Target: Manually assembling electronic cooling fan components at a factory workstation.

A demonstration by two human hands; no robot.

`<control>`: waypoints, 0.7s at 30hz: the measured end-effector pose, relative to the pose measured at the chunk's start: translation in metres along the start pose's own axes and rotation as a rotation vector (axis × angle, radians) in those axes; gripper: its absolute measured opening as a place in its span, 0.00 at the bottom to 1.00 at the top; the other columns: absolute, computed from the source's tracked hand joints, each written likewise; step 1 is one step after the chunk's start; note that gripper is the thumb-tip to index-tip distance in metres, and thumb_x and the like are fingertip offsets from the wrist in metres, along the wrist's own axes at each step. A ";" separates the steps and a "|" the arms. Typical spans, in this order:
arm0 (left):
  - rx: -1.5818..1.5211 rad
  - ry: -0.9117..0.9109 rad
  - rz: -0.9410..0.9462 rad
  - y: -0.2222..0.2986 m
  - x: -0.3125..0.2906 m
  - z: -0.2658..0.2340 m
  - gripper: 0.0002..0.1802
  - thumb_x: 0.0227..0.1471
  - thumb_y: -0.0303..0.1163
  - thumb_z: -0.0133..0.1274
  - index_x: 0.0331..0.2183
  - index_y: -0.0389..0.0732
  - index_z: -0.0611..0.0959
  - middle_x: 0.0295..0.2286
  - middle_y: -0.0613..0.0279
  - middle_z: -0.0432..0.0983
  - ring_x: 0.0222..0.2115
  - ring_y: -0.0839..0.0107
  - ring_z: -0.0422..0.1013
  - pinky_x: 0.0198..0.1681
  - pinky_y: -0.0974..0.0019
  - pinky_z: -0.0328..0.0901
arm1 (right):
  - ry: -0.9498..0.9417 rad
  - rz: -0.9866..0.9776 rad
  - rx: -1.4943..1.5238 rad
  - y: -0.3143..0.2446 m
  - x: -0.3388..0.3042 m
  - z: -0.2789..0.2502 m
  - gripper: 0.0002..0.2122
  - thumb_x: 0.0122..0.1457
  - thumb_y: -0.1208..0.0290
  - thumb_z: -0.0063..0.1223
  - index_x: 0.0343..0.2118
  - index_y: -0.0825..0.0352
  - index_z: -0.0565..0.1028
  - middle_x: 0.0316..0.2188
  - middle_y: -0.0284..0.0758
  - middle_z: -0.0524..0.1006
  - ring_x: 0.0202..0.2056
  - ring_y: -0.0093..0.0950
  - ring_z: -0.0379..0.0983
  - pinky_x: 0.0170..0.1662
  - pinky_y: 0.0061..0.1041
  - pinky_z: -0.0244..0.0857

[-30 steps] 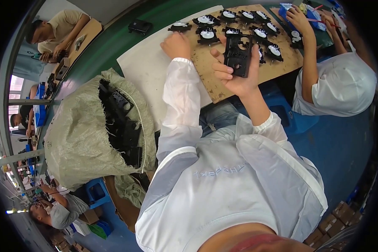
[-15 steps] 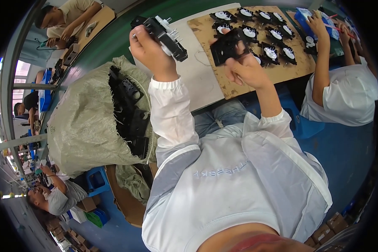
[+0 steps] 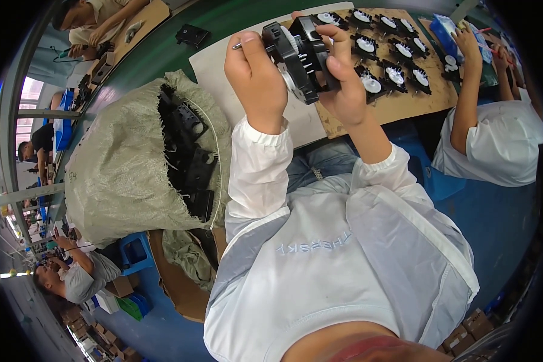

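Note:
My left hand (image 3: 256,81) is closed round a black plastic mechanism (image 3: 291,57) with white gears and pins along one side. A thin metal shaft sticks out beside its thumb. My right hand (image 3: 347,90) grips a black plastic cover (image 3: 314,45), its fingers wrapped round the far edge. Both parts are held up over the table, face to face and very close; whether they touch I cannot tell. To the right, several black assemblies with white gear discs (image 3: 371,83) lie in rows on a wooden board (image 3: 431,96).
At my left stands a woven sack (image 3: 117,175) filled with black plastic parts. Another black part (image 3: 192,35) lies on the green tabletop (image 3: 163,60). Pale sheeting (image 3: 214,69) covers the table before me. A co-worker's arm (image 3: 466,90) reaches over at the right; an open carton (image 3: 169,271) sits below the sack.
My left hand has moved right with the mechanism, and my right hand has turned the cover toward it. The two parts were apart and are now close together.

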State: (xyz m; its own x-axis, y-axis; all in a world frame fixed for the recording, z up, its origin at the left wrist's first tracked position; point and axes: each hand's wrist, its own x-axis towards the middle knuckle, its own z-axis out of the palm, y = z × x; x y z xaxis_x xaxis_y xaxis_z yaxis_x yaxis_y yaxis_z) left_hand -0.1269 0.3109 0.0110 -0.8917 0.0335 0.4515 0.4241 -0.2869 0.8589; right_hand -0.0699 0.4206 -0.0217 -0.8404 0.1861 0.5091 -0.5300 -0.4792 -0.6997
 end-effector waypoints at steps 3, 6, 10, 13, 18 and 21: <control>-0.022 -0.007 -0.021 0.006 -0.002 0.002 0.16 0.62 0.38 0.42 0.32 0.36 0.77 0.27 0.63 0.74 0.26 0.77 0.65 0.32 0.75 0.62 | 0.037 -0.029 -0.079 -0.001 0.002 0.011 0.27 0.57 0.61 0.39 0.61 0.58 0.55 0.66 0.41 0.54 0.57 0.34 0.64 0.54 0.28 0.62; -0.023 -0.011 -0.020 0.006 -0.002 0.002 0.16 0.62 0.38 0.42 0.31 0.36 0.77 0.27 0.63 0.74 0.26 0.77 0.65 0.32 0.75 0.62 | 0.063 -0.056 -0.103 0.001 0.004 0.018 0.28 0.57 0.59 0.38 0.61 0.57 0.54 0.66 0.42 0.55 0.57 0.33 0.64 0.52 0.26 0.62; -0.003 -0.014 0.004 0.005 -0.002 0.001 0.17 0.62 0.38 0.42 0.31 0.36 0.77 0.27 0.63 0.74 0.26 0.77 0.65 0.32 0.75 0.61 | 0.100 -0.109 -0.094 0.002 0.005 0.022 0.29 0.56 0.59 0.37 0.62 0.57 0.54 0.64 0.42 0.58 0.55 0.32 0.65 0.51 0.24 0.62; -0.002 -0.013 0.003 0.005 -0.003 0.001 0.17 0.62 0.38 0.42 0.31 0.36 0.77 0.27 0.63 0.74 0.26 0.77 0.64 0.31 0.75 0.61 | 0.096 -0.059 -0.129 -0.003 0.003 0.024 0.29 0.56 0.59 0.37 0.62 0.58 0.53 0.62 0.42 0.59 0.55 0.33 0.65 0.52 0.26 0.62; 0.101 -0.028 0.003 0.006 -0.001 -0.002 0.17 0.63 0.38 0.42 0.32 0.35 0.77 0.26 0.63 0.74 0.26 0.77 0.64 0.31 0.75 0.61 | 0.100 -0.032 -0.179 -0.005 0.003 0.027 0.30 0.56 0.58 0.37 0.63 0.59 0.52 0.61 0.43 0.59 0.56 0.35 0.64 0.53 0.28 0.61; 0.147 -0.023 0.009 0.005 -0.002 -0.003 0.17 0.63 0.38 0.42 0.32 0.34 0.77 0.26 0.63 0.74 0.26 0.77 0.64 0.31 0.74 0.61 | 0.095 -0.025 -0.217 -0.005 0.004 0.028 0.31 0.56 0.58 0.37 0.63 0.60 0.52 0.61 0.44 0.59 0.56 0.35 0.64 0.54 0.29 0.60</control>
State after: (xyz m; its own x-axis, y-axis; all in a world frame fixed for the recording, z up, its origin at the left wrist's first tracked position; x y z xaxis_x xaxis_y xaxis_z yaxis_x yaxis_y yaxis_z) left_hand -0.1234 0.3063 0.0134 -0.8845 0.0542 0.4634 0.4523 -0.1443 0.8801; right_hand -0.0675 0.4000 -0.0024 -0.8280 0.2805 0.4854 -0.5543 -0.2794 -0.7840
